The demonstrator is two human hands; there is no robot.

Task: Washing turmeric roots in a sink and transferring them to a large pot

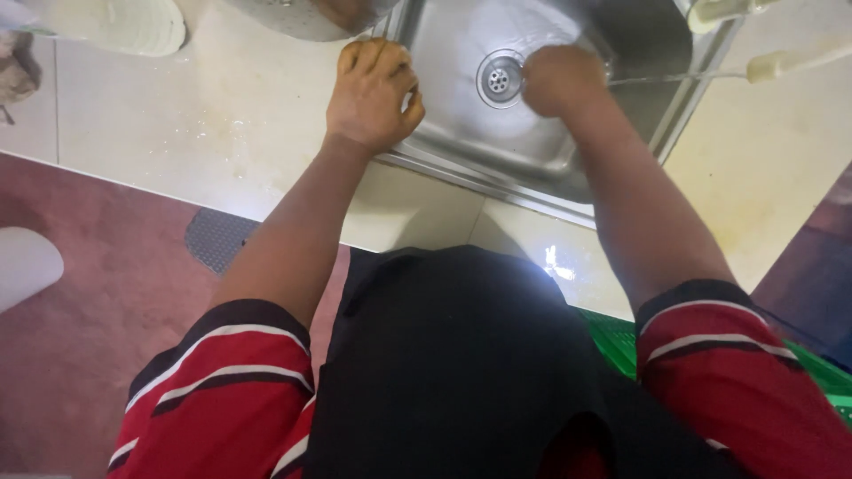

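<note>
A stainless-steel sink (pixel 461 146) set into a pale countertop (pixel 177 124) is seen from above. Its left rim is gripped by the left hand (pixel 373 93), the fingers curled over the edge. The right hand (pixel 559 78) is held well apart inside the basin, just beside the round drain (pixel 499 80) — closed into a loose fist, though nothing can be made out within it. A thin stream of water (pixel 674 78) reaches it from a pale spout (pixel 781 64) — at upper right.

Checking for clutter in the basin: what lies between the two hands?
In the head view, only the round metal drain and bare steel sink floor lie between left hand and right hand.
</note>
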